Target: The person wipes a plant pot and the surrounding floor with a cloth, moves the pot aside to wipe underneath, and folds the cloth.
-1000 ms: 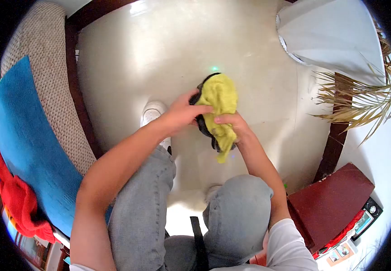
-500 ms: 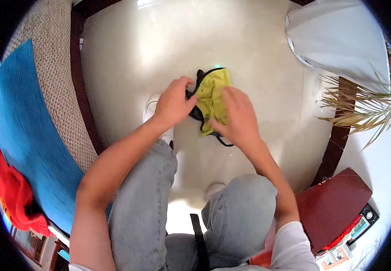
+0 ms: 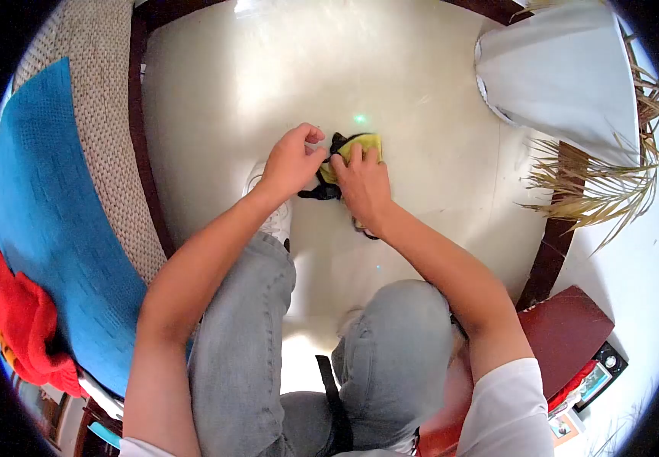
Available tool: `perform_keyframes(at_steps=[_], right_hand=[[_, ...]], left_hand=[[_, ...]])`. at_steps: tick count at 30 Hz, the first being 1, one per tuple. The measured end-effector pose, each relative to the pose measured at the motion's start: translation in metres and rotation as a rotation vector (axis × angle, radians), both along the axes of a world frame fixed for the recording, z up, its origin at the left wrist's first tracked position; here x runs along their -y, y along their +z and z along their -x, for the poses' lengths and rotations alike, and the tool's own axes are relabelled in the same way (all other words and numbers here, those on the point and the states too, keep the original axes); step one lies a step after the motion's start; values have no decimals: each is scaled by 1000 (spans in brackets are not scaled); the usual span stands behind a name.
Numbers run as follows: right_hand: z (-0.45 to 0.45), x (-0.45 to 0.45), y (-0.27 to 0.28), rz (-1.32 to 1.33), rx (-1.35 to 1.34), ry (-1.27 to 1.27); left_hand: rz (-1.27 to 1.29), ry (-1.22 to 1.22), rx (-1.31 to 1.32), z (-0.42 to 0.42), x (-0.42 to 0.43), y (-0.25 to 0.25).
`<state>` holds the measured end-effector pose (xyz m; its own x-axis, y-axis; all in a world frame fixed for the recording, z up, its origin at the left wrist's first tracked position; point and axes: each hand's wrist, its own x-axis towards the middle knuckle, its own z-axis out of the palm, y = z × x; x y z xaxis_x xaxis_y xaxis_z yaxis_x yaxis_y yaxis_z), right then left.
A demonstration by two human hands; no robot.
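A yellow-green cloth piece with black trim [image 3: 360,143] lies crumpled on the floor ahead of my knees. My right hand [image 3: 365,183] is over it from the right, its curled fingers gripping the fabric and covering much of it. A dark loop peeks out below that hand. At the cloth's left edge is my left hand [image 3: 293,161], its fingers bent, with a gap between them and the thumb. The left thumb tip is close to the black trim; whether it touches is hard to tell.
Pale glossy floor tiles [image 3: 215,99] surround the cloth. To the left stands a woven seat [image 3: 101,99] with a blue cover [image 3: 55,175] and a red cloth [image 3: 25,320]. On the right are a white planter [image 3: 558,76], dry leaves [image 3: 596,183] and a dark red stool [image 3: 566,327].
My right hand has moved left across the cloth and closed on it. The cloth looks smaller and more folded, while my left hand stays at its left side.
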<state>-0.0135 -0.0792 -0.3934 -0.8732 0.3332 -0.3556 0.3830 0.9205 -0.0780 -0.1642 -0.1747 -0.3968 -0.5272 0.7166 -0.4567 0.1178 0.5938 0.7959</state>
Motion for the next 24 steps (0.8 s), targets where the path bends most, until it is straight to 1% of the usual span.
perform_keyframes(at_steps=[2, 5, 9, 12, 15, 16, 17, 18, 19, 20, 22, 24], right_hand=[[0, 3, -16, -23, -14, -13], [10, 2, -21, -10, 7, -40], [17, -17, -12, 95, -29, -73], [2, -39, -9, 271, -188, -91], [-20, -52, -17, 636, -480, -438], [-40, -57, -43, 992, -611, -707], [-57, -51, -49, 1180, -712, -1209], [-84, -64, -69, 1816, -912, -1239], [-111, -76, -88, 2447, -949, -1329], [-105, -63, -68, 2049, -1240, -1369], [-110, -49, -45, 1753, -1471, -1319], [-129, -55, -37, 1993, -1473, -1202]], left_hand=[[-17, 1, 2, 2, -2, -5], [-6, 17, 31, 4, -7, 0], [-30, 13, 50, 6, -12, -3], [-25, 41, 83, 7, -20, 1], [-86, 80, 136, 6, -16, -9], [-85, 81, 145, 7, -13, -10], [-87, 80, 154, 8, -12, -9], [-91, 79, 163, 9, -12, -9], [-98, 102, 166, 8, -10, -13], [-107, 122, 170, 8, -7, -21], [-103, 148, 190, 9, -2, -24], [-81, 154, 220, 11, -1, -22]])
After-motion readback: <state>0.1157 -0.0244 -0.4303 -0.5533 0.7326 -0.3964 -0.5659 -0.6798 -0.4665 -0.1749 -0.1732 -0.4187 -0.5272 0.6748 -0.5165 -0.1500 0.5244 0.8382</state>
